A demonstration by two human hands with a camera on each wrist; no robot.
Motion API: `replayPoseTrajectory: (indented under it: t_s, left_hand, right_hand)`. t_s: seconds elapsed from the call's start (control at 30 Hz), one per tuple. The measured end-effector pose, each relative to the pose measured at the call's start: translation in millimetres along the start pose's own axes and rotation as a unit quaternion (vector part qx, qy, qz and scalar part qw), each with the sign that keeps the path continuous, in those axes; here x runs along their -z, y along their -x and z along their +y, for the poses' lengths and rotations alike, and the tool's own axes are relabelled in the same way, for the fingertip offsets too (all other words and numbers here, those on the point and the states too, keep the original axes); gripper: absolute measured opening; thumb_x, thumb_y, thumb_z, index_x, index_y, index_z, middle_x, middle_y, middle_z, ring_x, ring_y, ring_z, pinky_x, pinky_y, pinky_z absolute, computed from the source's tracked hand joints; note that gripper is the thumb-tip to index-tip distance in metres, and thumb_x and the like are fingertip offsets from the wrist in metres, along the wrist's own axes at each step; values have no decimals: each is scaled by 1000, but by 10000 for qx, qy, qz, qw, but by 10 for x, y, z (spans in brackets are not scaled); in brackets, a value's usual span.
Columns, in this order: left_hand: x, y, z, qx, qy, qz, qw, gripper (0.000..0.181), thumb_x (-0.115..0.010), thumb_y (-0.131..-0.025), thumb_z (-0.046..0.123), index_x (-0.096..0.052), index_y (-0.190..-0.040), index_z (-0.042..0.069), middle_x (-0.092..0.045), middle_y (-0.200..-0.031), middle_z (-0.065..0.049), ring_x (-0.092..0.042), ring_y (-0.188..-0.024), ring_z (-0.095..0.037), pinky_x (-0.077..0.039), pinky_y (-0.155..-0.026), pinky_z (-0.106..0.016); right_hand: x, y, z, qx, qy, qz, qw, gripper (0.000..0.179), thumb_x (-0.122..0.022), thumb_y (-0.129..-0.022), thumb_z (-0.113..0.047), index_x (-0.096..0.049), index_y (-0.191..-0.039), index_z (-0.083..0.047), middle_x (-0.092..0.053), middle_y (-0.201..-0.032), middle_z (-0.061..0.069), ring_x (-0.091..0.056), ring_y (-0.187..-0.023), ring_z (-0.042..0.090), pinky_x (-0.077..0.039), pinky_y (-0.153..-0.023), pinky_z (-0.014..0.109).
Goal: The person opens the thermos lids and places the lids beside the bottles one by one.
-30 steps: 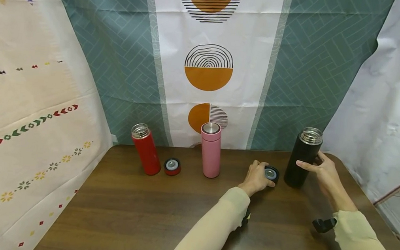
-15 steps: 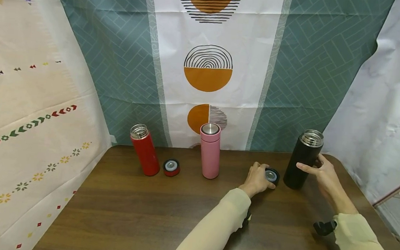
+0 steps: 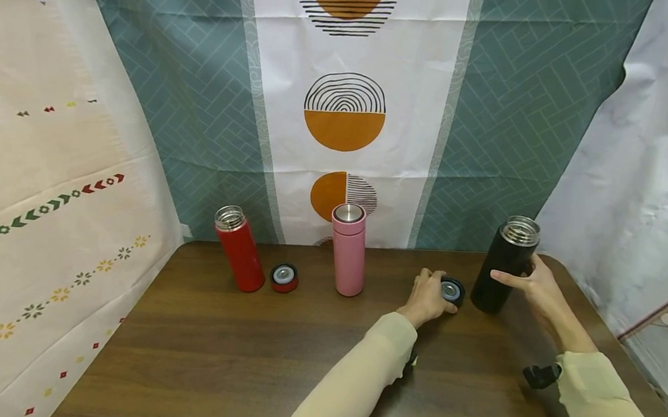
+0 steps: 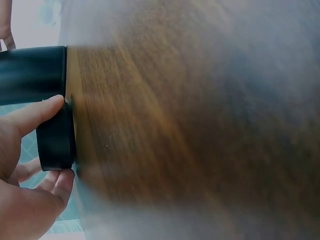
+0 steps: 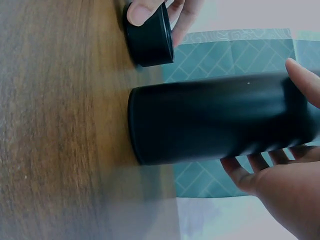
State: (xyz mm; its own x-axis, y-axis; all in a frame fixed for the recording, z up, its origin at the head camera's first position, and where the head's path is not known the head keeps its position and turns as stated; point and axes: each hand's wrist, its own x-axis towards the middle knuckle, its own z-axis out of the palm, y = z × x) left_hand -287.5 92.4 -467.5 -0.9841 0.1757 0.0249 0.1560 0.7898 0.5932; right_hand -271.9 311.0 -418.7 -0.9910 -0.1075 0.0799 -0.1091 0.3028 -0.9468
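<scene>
A black flask [image 3: 503, 265] [image 5: 215, 120] with its mouth uncovered stands upright at the table's far right. My right hand [image 3: 532, 285] curls round its upper body, thumb in front and fingers [image 5: 250, 165] behind. Just left of it lies the black lid [image 3: 453, 290] [image 4: 56, 137] [image 5: 149, 34], steel inside facing up. My left hand [image 3: 429, 297] pinches this lid on the table between thumb [image 4: 35, 114] and fingers.
A pink flask [image 3: 348, 250] with its lid on stands at the back centre. A red flask [image 3: 239, 248] without its lid stands at the back left, its red lid [image 3: 283, 277] lying beside it. Patterned cloths hang behind and at both sides of the brown table [image 3: 237, 359].
Almost nothing differs: my right hand has closed slightly more round the black flask. My left hand stays on the black lid.
</scene>
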Motion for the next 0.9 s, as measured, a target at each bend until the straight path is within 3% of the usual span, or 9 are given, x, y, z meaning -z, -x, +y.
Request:
replayPoseTrajectory:
  t_s: [0.17,0.3,0.4,0.5,0.63,0.77,0.9]
  left_hand:
    - [-1,4,4,45,91,0,9999,81,-95,-76,30,-56,-147,21,-53,-132,-1,-51,-120,-15,-49,-100,-25]
    - [23,10,-4,22,294,19,9996,88,-96,-76,32,-52,-151,21,-50,-138,-2,-48,-125,-16,-49,-101,-28]
    - [74,10,-17,-85,459,65,9989,89,-93,-79,35,-49,-154,20,-47,-141,-2,-46,-126,-17,-48,-103,-30]
    - [133,23,-39,-253,717,89,9971,88,-90,-83,39,-46,-156,19,-46,-141,-2,-45,-125,-17,-48,-104,-32]
    - [231,52,-67,-453,1026,59,9937,84,-86,-87,41,-44,-157,20,-44,-144,-1,-43,-129,-17,-47,-105,-35]
    - [332,85,-94,-544,1176,43,9916,84,-84,-89,42,-42,-159,21,-42,-146,-1,-41,-132,-18,-48,-106,-37]
    - [417,106,-111,-605,1275,66,9900,84,-83,-89,41,-41,-159,20,-42,-147,-3,-41,-132,-20,-48,-105,-36]
  right_hand:
    - [4,0,-8,-27,-60,-19,10000,93,-72,-99,-25,-10,-167,-8,-23,-164,29,-25,-149,51,-22,-117,71]
    - [4,-3,-34,147,12,91,9998,89,-72,-100,-24,-14,-167,-13,-33,-156,21,-43,-138,32,-27,-115,67]
    - [8,-10,-87,371,480,334,9976,86,-71,-100,-27,-17,-165,-11,-40,-150,20,-49,-125,21,-35,-108,64]
    - [6,7,-162,495,967,642,9920,90,-71,-100,-32,-14,-165,-6,-40,-151,26,-50,-126,32,-40,-101,60]
    - [-11,53,-276,706,1151,1121,9845,96,-72,-98,-33,-10,-166,-6,-28,-155,27,-42,-131,46,-44,-97,37]
    - [-29,82,-362,978,1082,1541,9772,95,-74,-97,-29,-12,-167,-14,-19,-158,20,-34,-134,44,-37,-95,17]
    - [-45,73,-425,1140,1001,1830,9713,93,-76,-96,-24,-16,-166,-13,-21,-157,16,-32,-137,39,-33,-105,18]
